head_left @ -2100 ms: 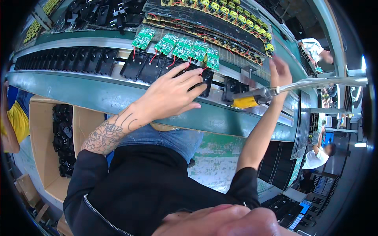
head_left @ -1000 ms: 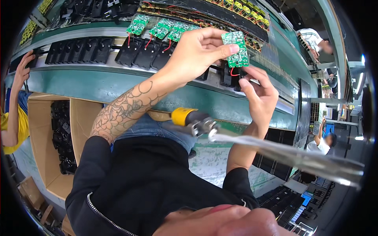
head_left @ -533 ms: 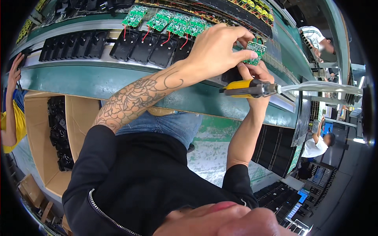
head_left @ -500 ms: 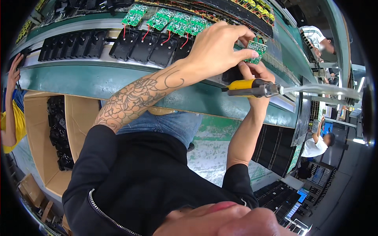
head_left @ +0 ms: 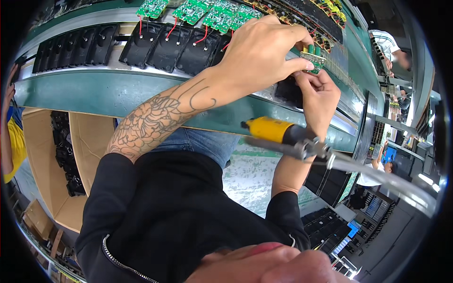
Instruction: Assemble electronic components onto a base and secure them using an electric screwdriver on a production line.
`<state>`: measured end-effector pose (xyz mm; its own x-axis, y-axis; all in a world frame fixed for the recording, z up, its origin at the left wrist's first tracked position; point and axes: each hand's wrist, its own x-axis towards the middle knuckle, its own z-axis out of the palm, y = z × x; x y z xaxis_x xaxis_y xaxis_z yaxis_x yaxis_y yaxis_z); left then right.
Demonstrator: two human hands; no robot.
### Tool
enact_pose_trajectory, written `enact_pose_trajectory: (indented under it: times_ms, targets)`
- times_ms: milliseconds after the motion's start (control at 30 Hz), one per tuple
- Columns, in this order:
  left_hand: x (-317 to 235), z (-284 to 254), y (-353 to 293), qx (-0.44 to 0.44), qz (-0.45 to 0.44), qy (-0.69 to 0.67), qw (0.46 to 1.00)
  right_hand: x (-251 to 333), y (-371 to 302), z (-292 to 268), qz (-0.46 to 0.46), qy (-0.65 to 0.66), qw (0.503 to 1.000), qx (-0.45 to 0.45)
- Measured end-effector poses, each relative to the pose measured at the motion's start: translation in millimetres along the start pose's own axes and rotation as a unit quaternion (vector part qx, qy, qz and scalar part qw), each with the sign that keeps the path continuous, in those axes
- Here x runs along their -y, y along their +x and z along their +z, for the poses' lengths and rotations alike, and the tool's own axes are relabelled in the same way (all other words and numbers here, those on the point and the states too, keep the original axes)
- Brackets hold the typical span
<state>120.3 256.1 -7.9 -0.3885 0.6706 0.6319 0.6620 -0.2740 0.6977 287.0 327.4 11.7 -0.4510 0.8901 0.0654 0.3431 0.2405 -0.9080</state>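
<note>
A small green circuit board (head_left: 315, 66), with green and yellow components on its top edge, is held above the bench. My left hand (head_left: 266, 49) grips it between thumb and fingers, though some fingertips are hidden behind it. At its lower edge the fingers of my right hand (head_left: 321, 96) are closed together in a pinch; whether a wire is also between them cannot be made out. Below the hands lies a black plastic housing (head_left: 289, 93). In front of my right forearm hangs a yellow and black air tool (head_left: 278, 132) on a clear hose.
Black housings (head_left: 163, 47) line the bench, with green boards (head_left: 191, 10) wired to several of them. More housings (head_left: 78, 46) stand at left. A cardboard box (head_left: 45, 155) of black parts is below. A co-worker's arm (head_left: 7, 141) shows at far left.
The circuit board has tilted, showing more of its edge and components. My right hand has shifted up and right beside it. The hanging air tool has swung lower and looks larger.
</note>
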Motion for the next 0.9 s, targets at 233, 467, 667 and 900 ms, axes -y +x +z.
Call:
enact_pose_trajectory:
  times_ms: [233,467,667,900]
  targets:
    - [-2.0,-1.7,-1.0,0.003,0.001,-0.002,1.0,-4.7,1.3,-1.9,-0.017,-0.015,1.0,0.001]
    - [-0.5,-1.5,-2.4,-0.005,0.015,-0.002,1.0,-2.1,0.0,-1.0,-0.008,-0.018,1.0,-0.004]
    - [0.3,0.0,-2.5,-0.004,0.022,-0.007,1.0,-1.5,-0.1,-1.8,-0.015,-0.01,1.0,0.004]
    - [-1.5,-1.9,-2.9,0.003,0.019,0.003,1.0,-3.3,0.3,-4.7,-0.008,-0.031,0.999,0.007]
